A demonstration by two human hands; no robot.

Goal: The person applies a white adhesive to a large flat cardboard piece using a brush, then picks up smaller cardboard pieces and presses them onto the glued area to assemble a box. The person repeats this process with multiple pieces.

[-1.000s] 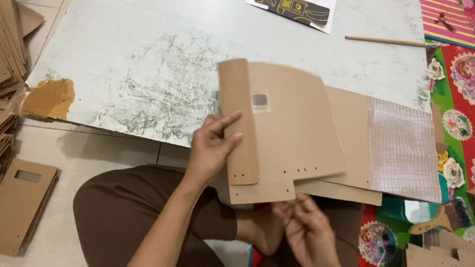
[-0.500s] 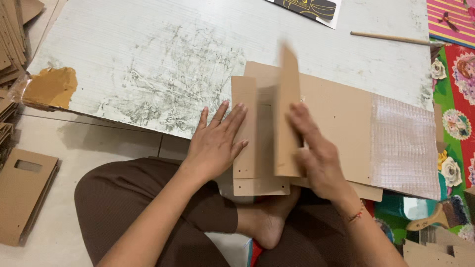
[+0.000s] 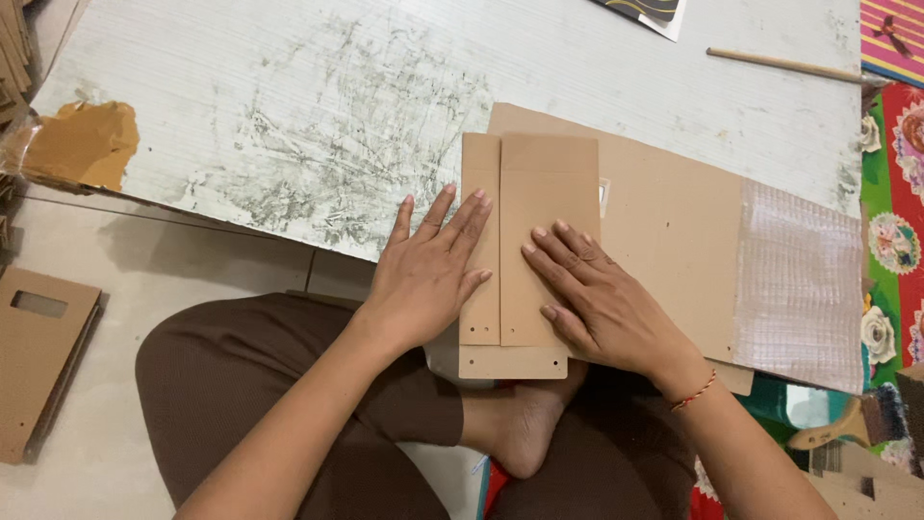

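A brown cardboard sheet (image 3: 539,183) lies folded flat at the near edge of a white scuffed board (image 3: 289,116). Both side flaps are folded inward and meet in a seam. My left hand (image 3: 428,270) presses flat on the left flap, fingers spread. My right hand (image 3: 592,294) presses flat on the right flap beside it. Small punched holes show along the sheet's near edge. Under it lies a larger brown sheet (image 3: 674,221) with a clear textured plastic strip (image 3: 799,279) at its right end.
A stack of brown cardboard pieces with a cut-out handle (image 3: 43,356) lies on the floor at left. A torn brown patch (image 3: 82,144) marks the board's left edge. A thin wooden stick (image 3: 784,65) lies at the far right. A brush (image 3: 852,424) rests near the patterned mat.
My right hand folded the upright right flap down flat onto the sheet. Both hands now press the folded flaps; earlier the sheet was lifted and curled.
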